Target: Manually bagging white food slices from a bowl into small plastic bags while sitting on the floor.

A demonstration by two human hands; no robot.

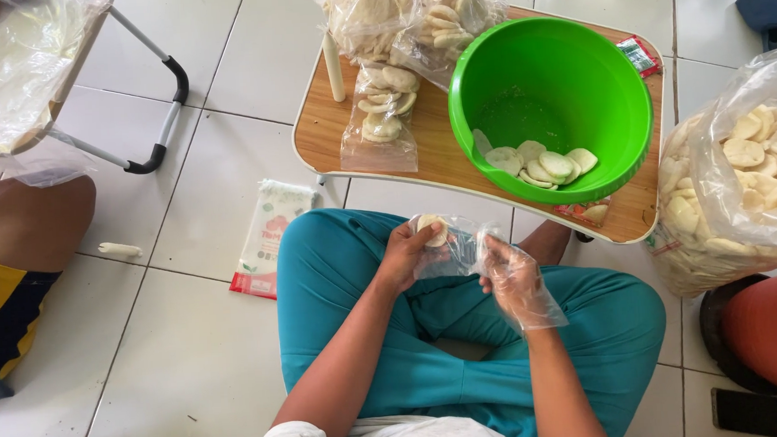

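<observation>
Below the green bowl (549, 104), left hand (405, 255) pinches a cracker (433, 229) at the bag (455, 250) mouth, gloved right hand (516, 278) seemingly gripping plastic; it could slip and crack.

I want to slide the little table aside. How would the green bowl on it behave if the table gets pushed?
The green bowl looks like thin plastic holding only a few crackers, so probably light. It overhangs the table at the near edge, so a push may well slide or tip it off.
</observation>
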